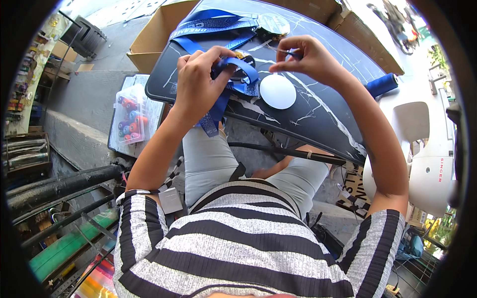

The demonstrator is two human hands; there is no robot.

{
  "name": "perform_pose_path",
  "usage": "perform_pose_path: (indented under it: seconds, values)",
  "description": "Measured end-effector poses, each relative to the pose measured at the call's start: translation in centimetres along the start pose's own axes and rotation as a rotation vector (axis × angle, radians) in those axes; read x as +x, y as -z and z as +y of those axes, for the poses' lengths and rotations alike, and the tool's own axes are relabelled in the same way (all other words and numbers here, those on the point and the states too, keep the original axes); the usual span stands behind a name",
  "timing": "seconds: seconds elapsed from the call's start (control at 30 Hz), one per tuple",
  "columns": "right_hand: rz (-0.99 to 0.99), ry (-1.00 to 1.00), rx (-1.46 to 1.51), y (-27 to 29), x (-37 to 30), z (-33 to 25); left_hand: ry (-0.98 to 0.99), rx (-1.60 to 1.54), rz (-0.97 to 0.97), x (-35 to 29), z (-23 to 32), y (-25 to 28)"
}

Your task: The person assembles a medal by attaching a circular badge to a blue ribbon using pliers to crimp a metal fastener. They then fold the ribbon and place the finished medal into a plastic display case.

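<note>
My left hand (pixel 201 74) is closed on a blue printed ribbon (pixel 242 64), which loops up in front of its fingers. Behind that loop, partly covered, lies a round dark-and-gold medal (pixel 246 55). The ribbon's tail (pixel 211 124) hangs over the table's near edge. To the right, my right hand (pixel 303 59) pinches a small thin tool (pixel 284 50) with a metal tip, pointing left; its exact kind is hard to make out. Just below that hand a plain white disc (pixel 278 92) lies on the black marbled table (pixel 318 107).
More blue ribbons (pixel 213 25) and a stack of gold medals (pixel 273 25) lie at the table's far side. A blue thread spool (pixel 381 85) and a white sewing machine (pixel 422 144) stand at right. At left sits a clear box (pixel 130 114) of coloured spools. Cardboard boxes (pixel 154 37) stand behind.
</note>
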State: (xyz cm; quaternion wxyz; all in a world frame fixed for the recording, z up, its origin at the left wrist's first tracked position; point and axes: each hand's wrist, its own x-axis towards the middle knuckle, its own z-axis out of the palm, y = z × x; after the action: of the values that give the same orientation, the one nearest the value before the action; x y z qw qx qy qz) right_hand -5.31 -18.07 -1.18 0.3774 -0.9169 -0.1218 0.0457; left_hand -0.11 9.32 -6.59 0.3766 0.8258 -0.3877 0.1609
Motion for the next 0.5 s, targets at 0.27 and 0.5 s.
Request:
perform_pose_path:
  seconds: [0.27, 0.5]
  values:
    - [-0.022, 0.056, -0.152, -3.9, -1.0, -2.1, 0.205, -0.344, 0.005, -0.2, -1.3, -0.3]
    - [-0.066, -0.055, -0.078, -3.4, -1.1, -2.8, 0.223, -0.719, -0.022, 1.2, -1.8, 0.4]
